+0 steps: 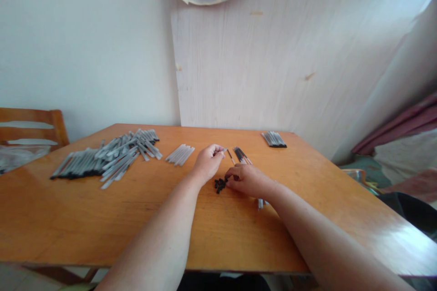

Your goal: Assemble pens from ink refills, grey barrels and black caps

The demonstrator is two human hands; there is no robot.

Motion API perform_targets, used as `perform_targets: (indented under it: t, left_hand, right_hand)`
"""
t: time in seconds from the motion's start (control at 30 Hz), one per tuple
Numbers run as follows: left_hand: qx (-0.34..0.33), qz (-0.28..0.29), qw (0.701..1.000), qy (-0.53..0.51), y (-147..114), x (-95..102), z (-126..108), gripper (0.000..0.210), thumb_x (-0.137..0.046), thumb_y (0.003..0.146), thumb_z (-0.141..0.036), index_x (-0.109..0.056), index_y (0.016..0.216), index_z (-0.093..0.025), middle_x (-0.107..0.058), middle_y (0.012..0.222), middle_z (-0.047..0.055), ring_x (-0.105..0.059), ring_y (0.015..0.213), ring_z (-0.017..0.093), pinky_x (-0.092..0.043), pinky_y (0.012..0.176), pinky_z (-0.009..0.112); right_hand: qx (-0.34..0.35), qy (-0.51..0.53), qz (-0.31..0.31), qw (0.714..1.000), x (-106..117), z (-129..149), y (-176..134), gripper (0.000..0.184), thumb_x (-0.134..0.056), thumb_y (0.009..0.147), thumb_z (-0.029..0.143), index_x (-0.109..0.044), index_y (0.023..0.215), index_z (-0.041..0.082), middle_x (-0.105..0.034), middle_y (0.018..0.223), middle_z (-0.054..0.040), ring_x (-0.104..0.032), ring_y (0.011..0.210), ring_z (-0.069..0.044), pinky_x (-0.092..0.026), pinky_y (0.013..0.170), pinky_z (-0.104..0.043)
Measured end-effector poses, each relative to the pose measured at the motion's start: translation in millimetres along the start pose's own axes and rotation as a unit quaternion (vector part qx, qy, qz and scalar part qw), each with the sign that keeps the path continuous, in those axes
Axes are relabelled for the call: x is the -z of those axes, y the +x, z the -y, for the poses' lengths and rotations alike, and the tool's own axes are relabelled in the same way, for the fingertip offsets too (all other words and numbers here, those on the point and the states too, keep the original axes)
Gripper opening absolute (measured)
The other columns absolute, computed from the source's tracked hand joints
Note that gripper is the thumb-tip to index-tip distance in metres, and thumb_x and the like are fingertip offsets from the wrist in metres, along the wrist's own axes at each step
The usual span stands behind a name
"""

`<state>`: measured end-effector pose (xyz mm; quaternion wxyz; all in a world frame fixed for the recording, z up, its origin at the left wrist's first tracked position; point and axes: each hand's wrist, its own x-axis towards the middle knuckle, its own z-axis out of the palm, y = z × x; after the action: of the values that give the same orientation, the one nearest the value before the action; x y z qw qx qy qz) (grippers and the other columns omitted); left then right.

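My left hand (207, 161) is closed in a pinch, with a small whitish piece (225, 149) at its fingertips. Beyond those fingertips, a thin dark-and-pale pen refill (231, 156) slants across; whether it touches the hand is unclear. My right hand (246, 179) reaches down with fingers bent together at the edge of a small heap of black caps (219, 185), its fingertips on one of them. Just behind that hand lie several dark pen refills (241, 153) side by side. Some pale tubes (261, 203) stick out from under the right wrist, partly hidden.
On the wooden table (153, 218), a large pile of grey tubes with black ends (118, 154) spreads at left. A small row of pale tubes (180, 154) lies left of centre. Another black-ended bundle (274, 139) sits far right. A wooden chair (56, 127) stands beyond the left edge.
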<state>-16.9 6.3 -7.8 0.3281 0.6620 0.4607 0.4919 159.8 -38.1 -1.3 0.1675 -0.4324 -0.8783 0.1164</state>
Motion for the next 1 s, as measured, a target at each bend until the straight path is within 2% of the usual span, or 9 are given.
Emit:
perform_targets:
  t: [0.27,0.4,0.47,0.57,0.63,0.73,1.0]
  left_hand:
    - [-0.002,0.009,1.0,0.008,-1.9,-0.1,-4.8,0.019,-0.053,0.078,-0.024,-0.063,0.092,-0.016,-0.07,0.087,0.006,-0.062,0.075,0.015,-0.048,0.076,0.03]
    - [0.0,0.016,1.0,0.005,-4.5,-1.2,-10.0,0.02,-0.053,0.079,-0.024,-0.063,0.094,-0.016,-0.07,0.087,0.006,-0.062,0.078,0.015,-0.048,0.076,0.029]
    - [-0.003,0.024,1.0,0.001,-6.0,-2.6,-12.5,0.019,-0.053,0.079,-0.024,-0.063,0.094,-0.017,-0.07,0.087,0.006,-0.062,0.078,0.015,-0.048,0.075,0.028]
    - [-0.013,0.047,0.999,-0.007,-8.3,-5.0,-15.6,0.018,-0.053,0.081,-0.026,-0.063,0.093,-0.016,-0.07,0.087,0.006,-0.061,0.077,0.014,-0.048,0.073,0.027]
    - [-0.019,0.065,0.998,-0.015,-9.7,-6.5,-17.1,0.02,-0.053,0.081,-0.026,-0.063,0.094,-0.016,-0.069,0.087,0.006,-0.061,0.076,0.014,-0.048,0.071,0.027]
    - [-0.026,0.085,0.996,-0.029,-11.3,-8.0,-18.8,0.022,-0.052,0.082,-0.028,-0.063,0.097,-0.016,-0.069,0.087,0.005,-0.061,0.076,0.013,-0.047,0.069,0.026]
    - [-0.031,0.101,0.993,-0.055,-12.4,-9.1,-21.1,0.022,-0.053,0.083,-0.029,-0.062,0.098,-0.015,-0.068,0.089,0.006,-0.061,0.08,0.014,-0.048,0.07,0.026]
  right_hand:
    - [0.013,0.005,-0.028,1.0,-1.8,-3.6,5.5,0.019,-0.054,0.083,0.024,-0.071,0.086,0.019,-0.068,0.084,-0.0068,-0.059,0.08,-0.017,-0.039,0.074,-0.027]
    - [-0.032,0.074,-0.153,0.985,9.5,-8.4,5.4,0.021,-0.05,0.084,0.025,-0.07,0.082,0.019,-0.067,0.078,-0.0052,-0.058,0.074,-0.016,-0.04,0.069,-0.026]
    - [-0.073,0.136,-0.216,0.964,14.8,-10.9,4.7,0.022,-0.051,0.084,0.03,-0.07,0.084,0.019,-0.066,0.076,-0.0037,-0.057,0.07,-0.015,-0.039,0.065,-0.026]
    - [-0.114,0.259,-0.264,0.922,18.9,-13.6,4.4,0.028,-0.053,0.082,0.037,-0.07,0.093,0.018,-0.066,0.077,-0.0032,-0.055,0.067,-0.014,-0.039,0.062,-0.026]
    - [-0.123,0.321,-0.271,0.899,19.0,-14.5,4.9,0.031,-0.055,0.079,0.039,-0.069,0.096,0.018,-0.066,0.079,-0.0037,-0.054,0.068,-0.014,-0.04,0.063,-0.026]
    - [-0.122,0.366,-0.269,0.883,17.2,-14.2,6.4,0.033,-0.057,0.077,0.041,-0.07,0.096,0.017,-0.067,0.08,-0.0043,-0.054,0.068,-0.014,-0.042,0.064,-0.027]
    - [-0.096,0.387,-0.266,0.878,15.1,-12.6,7.3,0.031,-0.06,0.077,0.039,-0.072,0.095,0.018,-0.069,0.091,-0.0065,-0.057,0.076,-0.015,-0.044,0.07,-0.028]
